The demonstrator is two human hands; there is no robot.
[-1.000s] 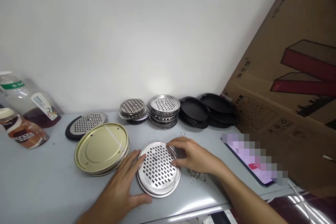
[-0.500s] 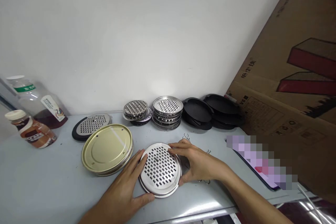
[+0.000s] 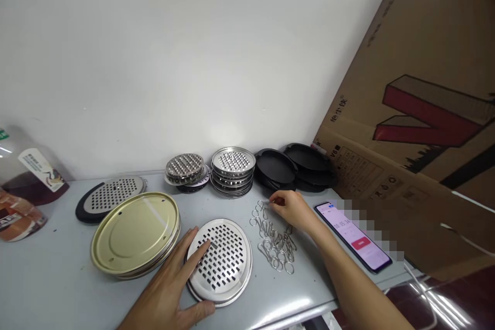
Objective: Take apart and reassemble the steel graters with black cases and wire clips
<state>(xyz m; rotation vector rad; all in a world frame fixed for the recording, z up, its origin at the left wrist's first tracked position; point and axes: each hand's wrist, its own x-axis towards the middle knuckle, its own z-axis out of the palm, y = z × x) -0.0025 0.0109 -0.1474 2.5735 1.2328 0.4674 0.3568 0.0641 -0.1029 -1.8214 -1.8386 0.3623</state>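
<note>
My left hand is open, its fingers spread over the left side of a round metal grater disc with rows of slots. The disc lies flat on top of another round rim. My right hand reaches to the far end of a loose pile of metal wire clips with rings. Thumb and forefinger are pinched together on one clip there; its upper part is hidden by the fingers. Left of the disc is a stack of gold round lids, close to my left fingers.
At the wall stand stacked round graters, a smaller grater stack and black round trays. A black-rimmed grater and bottles are left. Right are a phone and a large cardboard box.
My right hand has let go of the disc's right edge and moved away to the wire clips. My left hand stays on the disc. The view has shifted to the right.
</note>
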